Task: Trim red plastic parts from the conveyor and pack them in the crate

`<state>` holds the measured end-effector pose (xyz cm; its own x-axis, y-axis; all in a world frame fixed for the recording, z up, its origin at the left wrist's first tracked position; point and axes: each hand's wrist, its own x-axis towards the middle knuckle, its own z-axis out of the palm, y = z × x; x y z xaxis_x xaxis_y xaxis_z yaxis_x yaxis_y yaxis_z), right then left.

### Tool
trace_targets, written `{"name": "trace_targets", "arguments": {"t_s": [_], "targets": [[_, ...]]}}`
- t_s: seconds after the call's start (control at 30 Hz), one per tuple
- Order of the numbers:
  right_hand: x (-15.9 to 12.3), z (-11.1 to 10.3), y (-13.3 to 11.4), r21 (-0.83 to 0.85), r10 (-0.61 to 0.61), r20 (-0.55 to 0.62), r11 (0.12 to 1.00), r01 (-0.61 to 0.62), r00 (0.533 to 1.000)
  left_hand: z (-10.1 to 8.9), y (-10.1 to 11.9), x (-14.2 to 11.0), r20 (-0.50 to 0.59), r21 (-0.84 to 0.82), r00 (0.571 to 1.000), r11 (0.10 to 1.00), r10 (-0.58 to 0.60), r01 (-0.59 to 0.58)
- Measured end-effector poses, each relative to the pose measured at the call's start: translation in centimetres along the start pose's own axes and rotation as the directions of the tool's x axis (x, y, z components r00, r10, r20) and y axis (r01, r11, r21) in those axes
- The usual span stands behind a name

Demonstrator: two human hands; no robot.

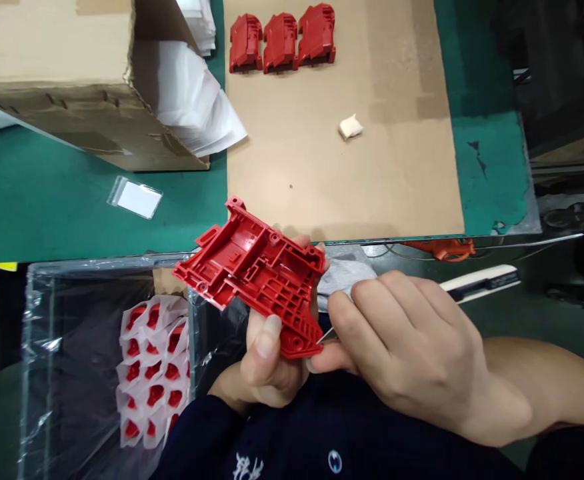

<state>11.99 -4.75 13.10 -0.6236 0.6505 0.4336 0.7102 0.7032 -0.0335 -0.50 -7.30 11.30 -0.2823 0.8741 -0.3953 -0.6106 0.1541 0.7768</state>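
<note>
My left hand (267, 357) grips a red moulded plastic housing part (252, 273) from below, with the thumb on its lower edge. The part's ribbed inner side faces up. My right hand (402, 347) is shut around a thin metal blade (326, 335), and most of the tool is hidden in the fingers. The blade's tip meets the part's lower right edge. Part of a grey cloth (345, 277) lies just beyond the fingers of my right hand. Several red parts (281, 40) stand in a row on a cardboard sheet (372, 167) further ahead.
A lined bin (37, 373) at lower left holds several red parts in white wrap (152, 370). A cardboard box (72, 80) stands at upper left on a green mat (72, 213). A white utility knife (479, 283) and an orange tool (442, 250) lie at right.
</note>
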Motion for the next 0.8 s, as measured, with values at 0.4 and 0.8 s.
{"name": "trace_targets", "arguments": {"t_s": [0.4, 0.8], "targets": [[-0.2, 0.0, 0.0, -0.006, -0.013, 0.017, 1.000, 0.013, 1.000, -0.7, -0.9, -0.1, 0.078, -0.073, 0.996, 0.997, 0.040, -0.034], [-0.5, -0.1, 0.0, -0.034, -0.021, 0.013, 0.999, 0.021, 1.000, -1.3, -1.7, -0.1, 0.074, -0.029, 0.997, 1.000, 0.011, -0.008]]}}
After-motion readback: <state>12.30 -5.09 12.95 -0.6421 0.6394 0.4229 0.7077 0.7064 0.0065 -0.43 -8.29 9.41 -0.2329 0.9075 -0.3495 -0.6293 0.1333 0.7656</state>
